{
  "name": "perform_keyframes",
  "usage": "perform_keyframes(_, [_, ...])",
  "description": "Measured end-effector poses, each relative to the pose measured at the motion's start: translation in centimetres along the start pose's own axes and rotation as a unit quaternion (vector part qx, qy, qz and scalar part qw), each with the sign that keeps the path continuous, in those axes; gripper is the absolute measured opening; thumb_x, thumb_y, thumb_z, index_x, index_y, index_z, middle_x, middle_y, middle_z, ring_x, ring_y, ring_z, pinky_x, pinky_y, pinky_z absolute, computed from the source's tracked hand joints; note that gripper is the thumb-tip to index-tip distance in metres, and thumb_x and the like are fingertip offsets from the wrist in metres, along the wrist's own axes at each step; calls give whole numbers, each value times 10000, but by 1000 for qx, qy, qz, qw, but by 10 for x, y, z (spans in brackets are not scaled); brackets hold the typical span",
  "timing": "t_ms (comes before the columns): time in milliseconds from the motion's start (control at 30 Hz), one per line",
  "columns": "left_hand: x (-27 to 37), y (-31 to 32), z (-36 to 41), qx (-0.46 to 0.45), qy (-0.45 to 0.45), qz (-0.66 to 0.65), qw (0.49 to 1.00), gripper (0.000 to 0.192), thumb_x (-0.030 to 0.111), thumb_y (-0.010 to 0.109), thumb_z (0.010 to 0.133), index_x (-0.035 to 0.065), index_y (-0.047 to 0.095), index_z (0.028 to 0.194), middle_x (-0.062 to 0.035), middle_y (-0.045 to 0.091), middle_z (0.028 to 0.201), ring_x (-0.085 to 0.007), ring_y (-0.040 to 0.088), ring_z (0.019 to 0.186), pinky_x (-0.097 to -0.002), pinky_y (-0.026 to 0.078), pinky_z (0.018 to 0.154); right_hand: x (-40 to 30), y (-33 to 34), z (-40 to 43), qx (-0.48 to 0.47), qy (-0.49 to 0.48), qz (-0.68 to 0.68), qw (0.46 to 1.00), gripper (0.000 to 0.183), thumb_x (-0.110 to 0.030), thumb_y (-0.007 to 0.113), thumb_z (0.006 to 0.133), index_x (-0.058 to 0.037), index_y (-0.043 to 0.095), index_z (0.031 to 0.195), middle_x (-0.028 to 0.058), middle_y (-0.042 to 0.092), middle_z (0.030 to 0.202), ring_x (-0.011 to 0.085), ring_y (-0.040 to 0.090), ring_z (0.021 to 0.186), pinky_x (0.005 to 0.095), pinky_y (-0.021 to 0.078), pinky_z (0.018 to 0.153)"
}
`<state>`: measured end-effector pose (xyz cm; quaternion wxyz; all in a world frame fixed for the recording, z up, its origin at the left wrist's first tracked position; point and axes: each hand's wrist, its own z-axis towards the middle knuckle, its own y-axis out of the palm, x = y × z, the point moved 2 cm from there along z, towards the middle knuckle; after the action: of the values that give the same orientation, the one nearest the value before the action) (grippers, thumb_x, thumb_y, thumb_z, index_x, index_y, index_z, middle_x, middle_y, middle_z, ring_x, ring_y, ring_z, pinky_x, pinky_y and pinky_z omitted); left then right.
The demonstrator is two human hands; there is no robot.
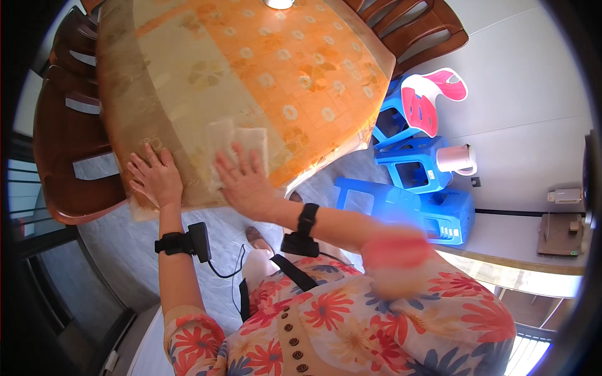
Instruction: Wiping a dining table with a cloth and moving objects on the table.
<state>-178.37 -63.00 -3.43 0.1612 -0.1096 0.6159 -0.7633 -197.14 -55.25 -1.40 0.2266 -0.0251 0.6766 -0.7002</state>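
Observation:
A patterned orange and beige tablecloth (202, 70) covers the table before me. Flat on its near left part rests my left hand (157, 176), fingers spread, nothing in it. My right hand (244, 183), slightly blurred, presses down on a pale folded cloth (256, 141), which sticks out beyond the fingers on both sides. Both wrists carry black straps with small black devices and cables. A bright, shiny round object (279, 3) stands on the table at the top edge of the view, only partly visible.
Brown wooden chairs (51, 155) line the table's left side; another chair (423, 33) is at the upper right. Several blue plastic stools (418, 164) stand to the right, bearing a pink and white seat-shaped item (421, 108) and a pink jug (454, 160).

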Motion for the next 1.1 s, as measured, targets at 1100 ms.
perform_keyframes(1100, [-19,15,-3,-7,19,-8,1000,477,420,347,936,221,356,1370,-104,258,1447,-294,208,1340,-504,185,1045,366,-84,71,100,21,-95,990,364,-195,488,798,-69,510,1139,154,487,1241,329,462,1106,476,369,822])
